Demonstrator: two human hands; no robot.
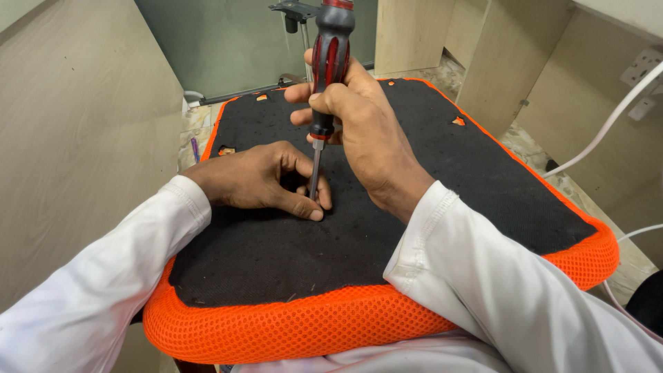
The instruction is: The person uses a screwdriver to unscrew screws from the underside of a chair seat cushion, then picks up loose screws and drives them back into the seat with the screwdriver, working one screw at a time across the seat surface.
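Now, as it stands:
Right hand: my right hand (359,131) is wrapped tight round the screwdriver (330,65), fingers closed low on its red-and-black handle, the tool held close to upright.
Left hand: my left hand (266,181) lies on the cushion just left of the shaft, thumb and forefinger pinched together at the tip; whatever they steady there is hidden from me.
Tip: the shaft meets the black underside near the cushion's middle.
Progress: I judge the driving is under way, not finished; I cannot tell how deep the fastener sits.
Left to do: small orange-edged openings show near the cushion's far edge and left side, with nothing in them that I can see.
Cushion: the cushion (442,228) lies upside down across my lap, black fabric speckled with lint, orange mesh rim (297,328) all round.
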